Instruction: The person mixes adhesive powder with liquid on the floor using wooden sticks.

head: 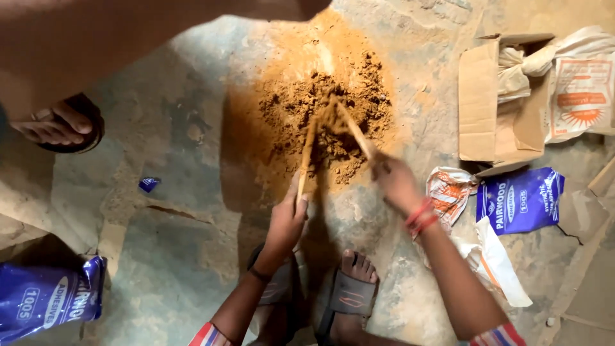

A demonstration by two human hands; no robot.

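Observation:
A heap of orange-brown powder and damp clumps [327,115] lies on the stone floor ahead of me. My left hand [287,218] grips a thin wooden stick [309,148] whose tip is dug into the heap. My right hand [394,182], red thread bands on its wrist, grips a second wooden stick [352,128]. Both sticks meet near the heap's middle. My sandalled feet [349,291] stand just below my hands.
Another person's sandalled foot [61,125] stands at the left. An open cardboard box [500,102] with white bags sits at the right, with a blue packet [519,200] and torn wrappers [448,192] beside it. A second blue packet [45,298] lies bottom left.

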